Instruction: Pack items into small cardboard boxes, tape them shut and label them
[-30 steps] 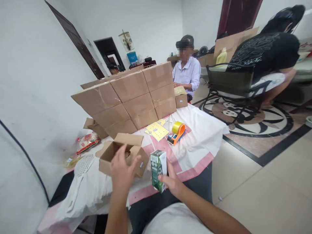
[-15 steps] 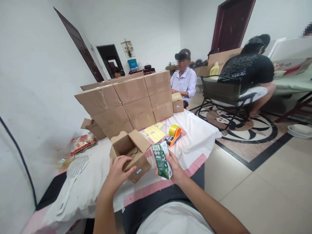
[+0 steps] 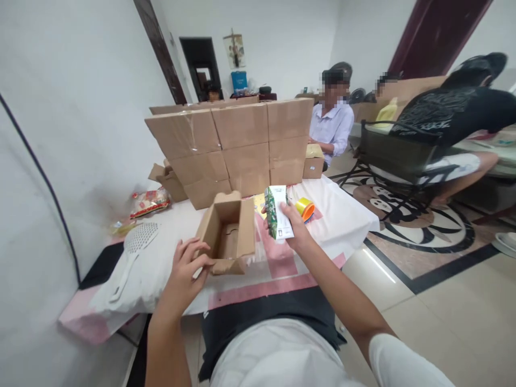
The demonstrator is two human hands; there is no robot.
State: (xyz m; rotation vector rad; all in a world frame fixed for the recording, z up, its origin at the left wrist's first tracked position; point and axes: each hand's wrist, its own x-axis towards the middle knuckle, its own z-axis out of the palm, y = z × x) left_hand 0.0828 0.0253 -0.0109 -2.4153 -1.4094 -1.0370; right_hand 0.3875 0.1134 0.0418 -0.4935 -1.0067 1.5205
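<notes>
Carton (image 3: 280, 226) (hand-held), box flap (image 3: 246, 228) alongside, gap between

Carton (image 3: 209, 228): open upward, passage from above; left hand (image 3: 189, 266) at its near left corner, flap (image 3: 246, 228) along its right side. Stacked boxes (image 3: 242, 145): a wall behind, blocking the far side of the bench (image 3: 346, 207). Bench, right end: open room, beyond the tape (image 3: 302, 205) beside the right hand (image 3: 292, 226).

hanging scroll (image 3: 235, 51) above blue box (image 3: 239, 80) | red-white packet (image 3: 150, 202) near white swatter (image 3: 142, 237) | yellow bottle (image 3: 387, 113) beyond chair (image 3: 397, 153)
</notes>
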